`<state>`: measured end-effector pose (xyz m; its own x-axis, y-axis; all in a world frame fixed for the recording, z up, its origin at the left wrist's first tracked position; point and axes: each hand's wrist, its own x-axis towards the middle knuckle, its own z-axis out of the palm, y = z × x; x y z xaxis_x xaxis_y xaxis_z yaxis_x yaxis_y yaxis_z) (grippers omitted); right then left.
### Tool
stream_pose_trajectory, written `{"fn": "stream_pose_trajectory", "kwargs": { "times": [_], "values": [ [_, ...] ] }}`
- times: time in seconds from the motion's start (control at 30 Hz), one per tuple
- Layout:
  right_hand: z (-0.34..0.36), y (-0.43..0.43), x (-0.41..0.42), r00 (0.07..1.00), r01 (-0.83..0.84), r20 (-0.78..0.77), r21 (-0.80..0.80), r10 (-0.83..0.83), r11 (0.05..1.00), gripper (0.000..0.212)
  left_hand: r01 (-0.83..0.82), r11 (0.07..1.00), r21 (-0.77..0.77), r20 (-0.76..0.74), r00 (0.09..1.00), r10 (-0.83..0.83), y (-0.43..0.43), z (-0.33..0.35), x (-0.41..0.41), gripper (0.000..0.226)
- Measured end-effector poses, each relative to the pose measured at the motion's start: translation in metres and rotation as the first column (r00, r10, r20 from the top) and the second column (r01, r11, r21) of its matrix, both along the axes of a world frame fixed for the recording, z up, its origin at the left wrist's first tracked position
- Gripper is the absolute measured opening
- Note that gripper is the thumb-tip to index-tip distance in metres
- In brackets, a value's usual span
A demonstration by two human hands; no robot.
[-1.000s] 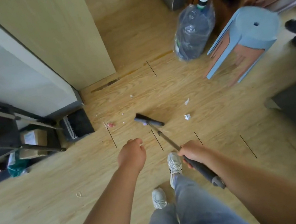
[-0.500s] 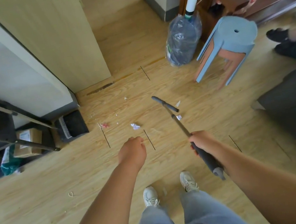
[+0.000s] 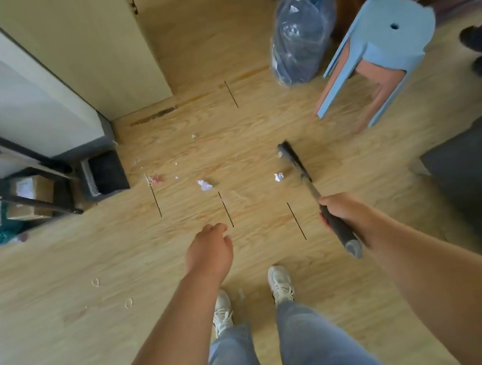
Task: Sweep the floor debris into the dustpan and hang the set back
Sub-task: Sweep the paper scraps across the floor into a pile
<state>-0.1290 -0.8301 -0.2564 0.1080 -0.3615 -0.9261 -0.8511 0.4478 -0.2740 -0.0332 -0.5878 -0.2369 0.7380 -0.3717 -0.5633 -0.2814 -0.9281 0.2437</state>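
Now the broom (image 3: 297,162) head rests on the floor (image 3: 58,274) just right of a white paper scrap (image 3: 278,177), nearer the blue stool (image 3: 380,34) than half a second ago, when it lay more to the left. The right hand (image 3: 341,213) still wraps its fingers firmly round the dark handle. The left hand (image 3: 209,250) hangs loosely curled and holds nothing, as before. A second crumpled scrap (image 3: 204,185) and pink bits (image 3: 155,179) lie unmoved between the broom and the dustpan (image 3: 106,175), which stays propped by the wall corner, well apart from both hands.
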Motion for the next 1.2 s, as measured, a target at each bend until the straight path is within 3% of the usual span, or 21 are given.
{"fn": "stream_pose_trajectory", "kwargs": {
  "times": [0.27,0.37,0.7,0.87,1.03,1.13,1.2],
  "values": [
    [-0.005,0.069,-0.014,0.951,-0.306,-0.021,0.058,0.308,0.950,0.033,-0.088,0.995,0.048,0.025,0.996,0.087,0.037,0.005,-0.024,0.036],
    [0.001,0.096,-0.014,0.923,-0.384,0.005,0.099,0.385,0.918,0.028,-0.096,0.994,0.053,0.028,0.995,0.094,0.054,0.005,-0.030,0.036],
    [0.017,0.191,-0.022,0.774,-0.633,0.081,0.107,0.628,0.766,0.024,-0.170,0.984,0.050,0.012,0.985,0.169,0.143,0.009,-0.060,0.036],
    [0.019,0.207,-0.024,0.814,-0.580,0.077,0.051,0.576,0.813,0.022,-0.203,0.979,0.036,0.020,0.979,0.202,0.175,0.012,-0.063,0.035],
    [0.021,0.205,-0.028,0.918,-0.393,0.133,0.190,0.373,0.900,0.015,-0.248,0.969,0.009,0.016,0.969,0.248,0.196,0.014,-0.066,0.037],
    [0.016,0.212,-0.032,0.917,-0.400,0.081,0.165,0.391,0.902,0.007,-0.269,0.963,-0.001,0.015,0.963,0.269,0.207,0.017,-0.067,0.037],
    [0.013,0.219,-0.032,0.886,-0.463,0.044,0.120,0.461,0.878,0.015,-0.275,0.961,-0.004,0.017,0.961,0.275,0.213,0.019,-0.067,0.037]
  ]
}}
